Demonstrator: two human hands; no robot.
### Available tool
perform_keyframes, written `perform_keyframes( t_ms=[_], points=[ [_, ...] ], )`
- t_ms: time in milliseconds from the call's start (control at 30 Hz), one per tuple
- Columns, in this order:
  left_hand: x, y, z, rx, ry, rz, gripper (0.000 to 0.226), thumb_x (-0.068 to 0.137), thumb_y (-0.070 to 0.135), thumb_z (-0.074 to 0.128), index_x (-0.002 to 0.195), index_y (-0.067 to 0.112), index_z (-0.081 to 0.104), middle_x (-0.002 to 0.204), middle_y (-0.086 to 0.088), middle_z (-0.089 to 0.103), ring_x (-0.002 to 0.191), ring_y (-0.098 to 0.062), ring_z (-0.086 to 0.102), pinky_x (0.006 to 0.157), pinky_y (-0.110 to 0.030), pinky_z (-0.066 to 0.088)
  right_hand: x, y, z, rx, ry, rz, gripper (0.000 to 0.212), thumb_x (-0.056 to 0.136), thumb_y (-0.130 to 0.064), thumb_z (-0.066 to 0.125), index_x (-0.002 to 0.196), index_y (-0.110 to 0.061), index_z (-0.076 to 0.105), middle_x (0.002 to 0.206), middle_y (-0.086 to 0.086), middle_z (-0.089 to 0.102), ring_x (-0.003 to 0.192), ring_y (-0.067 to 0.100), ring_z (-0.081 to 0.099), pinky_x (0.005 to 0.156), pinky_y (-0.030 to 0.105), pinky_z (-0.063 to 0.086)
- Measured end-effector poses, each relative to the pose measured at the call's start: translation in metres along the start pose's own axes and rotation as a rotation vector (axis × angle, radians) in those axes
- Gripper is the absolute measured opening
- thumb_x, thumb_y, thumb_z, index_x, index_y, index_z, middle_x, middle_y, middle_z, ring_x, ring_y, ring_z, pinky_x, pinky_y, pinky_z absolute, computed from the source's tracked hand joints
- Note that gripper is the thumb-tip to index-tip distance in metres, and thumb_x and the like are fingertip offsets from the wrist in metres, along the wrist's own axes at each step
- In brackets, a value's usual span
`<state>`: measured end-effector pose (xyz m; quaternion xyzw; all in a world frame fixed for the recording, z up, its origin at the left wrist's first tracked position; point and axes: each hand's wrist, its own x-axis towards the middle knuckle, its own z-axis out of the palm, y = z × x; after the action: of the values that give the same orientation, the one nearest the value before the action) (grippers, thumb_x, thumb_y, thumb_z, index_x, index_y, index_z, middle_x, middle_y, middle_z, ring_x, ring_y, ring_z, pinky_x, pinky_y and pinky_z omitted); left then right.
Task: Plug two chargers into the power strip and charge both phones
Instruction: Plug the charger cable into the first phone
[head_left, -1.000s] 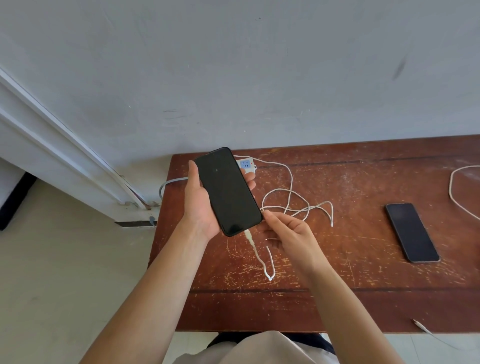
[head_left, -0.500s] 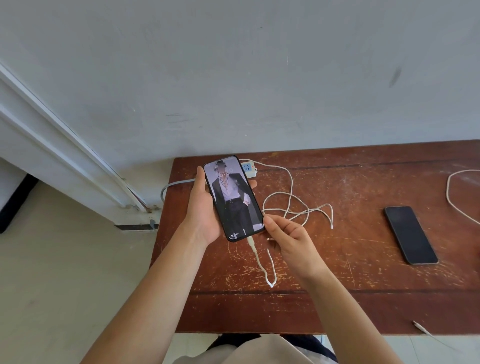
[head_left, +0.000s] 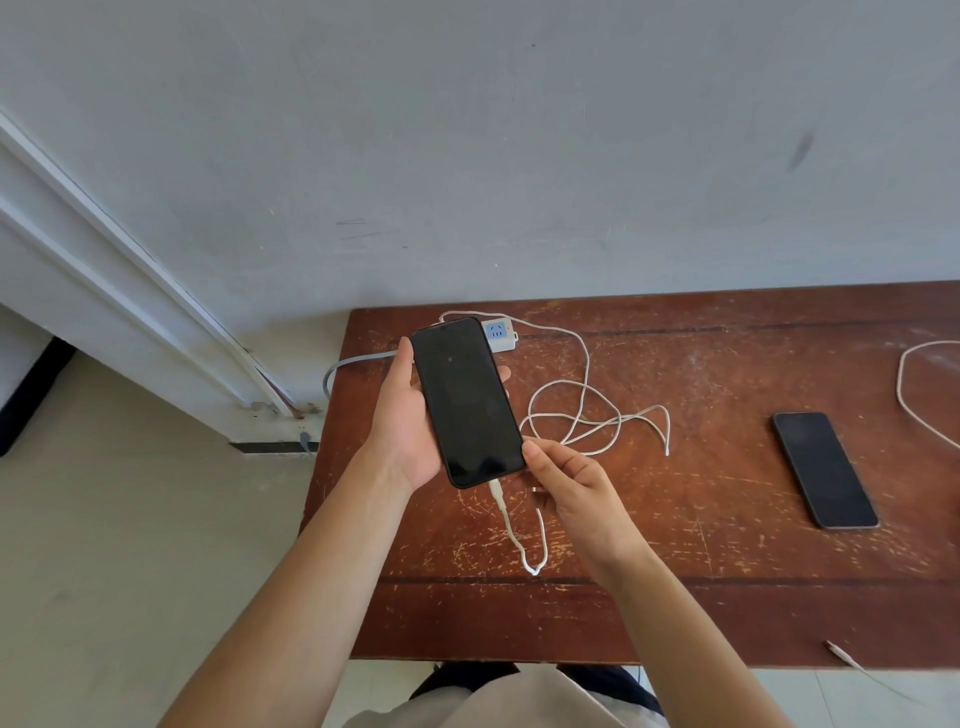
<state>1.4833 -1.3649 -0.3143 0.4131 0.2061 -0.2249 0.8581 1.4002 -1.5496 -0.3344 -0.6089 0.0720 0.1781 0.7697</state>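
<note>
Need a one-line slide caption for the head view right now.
Left hand holds a cabled phone; second phone waits on the table.

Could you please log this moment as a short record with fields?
left hand: left hand holds the held phone above the table, screen dark
right hand: right hand fingertip at the phone's lower right corner
cable: white charging cable plugged into the held phone's bottom
second phone: second phone lies flat on the wooden table, no cable attached
power strip: power strip at the table's far edge, partly hidden behind the held phone
</note>
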Motion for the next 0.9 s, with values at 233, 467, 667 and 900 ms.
perform_keyframes(
  t_ms=[233, 467, 667, 900],
  points=[
    [0.003, 0.001, -0.001, 0.032, 0.086, -0.001, 0.065, 0.095, 0.072, 0.036, 0.121, 0.024, 0.071, 0.115, -0.008, 0.077, 0.095, -0.026, 0.077, 0.067, -0.043, 0.062, 0.003, 0.004, -0.001, -0.01, 0.012, -0.001, 0.025, 0.103, -0.031, 0.054, 0.113, -0.03, 0.077, 0.095, -0.001, 0.076, 0.077, 0.004, 0.062, 0.069, 0.016, 0.051],
    [0.006, 0.002, -0.003, 0.086, 0.098, -0.012, 0.064, 0.095, 0.069, 0.037, 0.13, 0.023, 0.067, 0.126, -0.01, 0.073, 0.115, -0.028, 0.069, 0.082, -0.044, 0.062, 0.009, 0.012, -0.004, -0.014, 0.012, 0.013, 0.026, 0.104, -0.03, 0.052, 0.115, -0.028, 0.076, 0.089, -0.001, 0.073, 0.074, 0.003, 0.06, 0.067, 0.016, 0.05],
    [0.014, -0.004, -0.009, 0.129, 0.131, 0.019, 0.048, 0.104, 0.048, 0.035, 0.127, 0.022, 0.069, 0.126, -0.008, 0.073, 0.115, -0.026, 0.069, 0.093, -0.042, 0.057, 0.02, 0.017, -0.004, -0.001, 0.033, 0.08, 0.023, 0.101, -0.032, 0.057, 0.108, -0.031, 0.079, 0.09, 0.002, 0.075, 0.077, 0.008, 0.063, 0.065, 0.018, 0.051],
    [0.037, -0.023, -0.05, 0.269, 0.285, -0.012, 0.034, 0.105, 0.023, 0.046, 0.124, 0.008, 0.07, 0.119, -0.013, 0.074, 0.11, -0.031, 0.069, 0.101, -0.047, 0.053, 0.05, 0.047, 0.005, -0.078, 0.117, 0.261, 0.018, 0.099, -0.025, 0.063, 0.11, -0.024, 0.077, 0.081, 0.0, 0.074, 0.072, 0.009, 0.066, 0.064, 0.02, 0.053]
  ],
)
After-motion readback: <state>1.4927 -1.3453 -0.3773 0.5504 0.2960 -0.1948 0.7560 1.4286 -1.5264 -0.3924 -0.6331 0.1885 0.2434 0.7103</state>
